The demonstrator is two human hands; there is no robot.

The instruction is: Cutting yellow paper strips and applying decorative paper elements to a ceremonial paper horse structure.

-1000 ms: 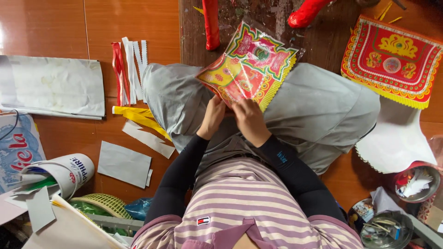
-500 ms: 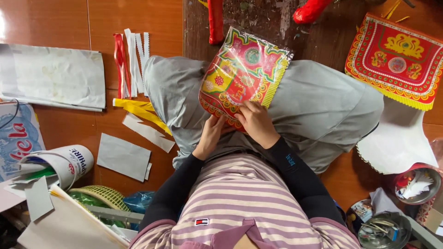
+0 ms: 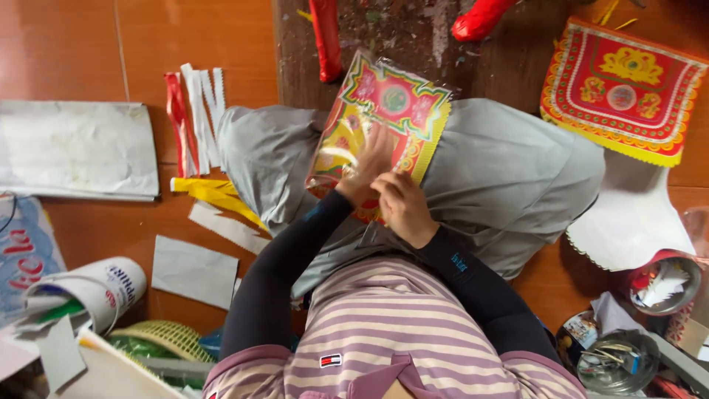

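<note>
Reddish-brown floor tiles [image 3: 88, 44] all around, and the person sits cross-legged with one decorated paper sheet [image 3: 380, 122] lying on the lap, red, yellow and green with a fringed edge. Left hand [image 3: 367, 166] presses flat on it, fingers spread, not clasping. Right hand [image 3: 402, 207] pinches its lower edge. One matching red sheet [image 3: 624, 89] lies well apart at upper right. Two red rolls [image 3: 325, 37] rest on the dark board [image 3: 406, 29] ahead. One white tub [image 3: 96, 292] lies tipped at lower left.

Two hands: left hand [image 3: 369, 166], right hand [image 3: 402, 207]. Two ornate red-yellow paper pieces: lap piece [image 3: 388, 103], floor piece [image 3: 624, 89].
</note>
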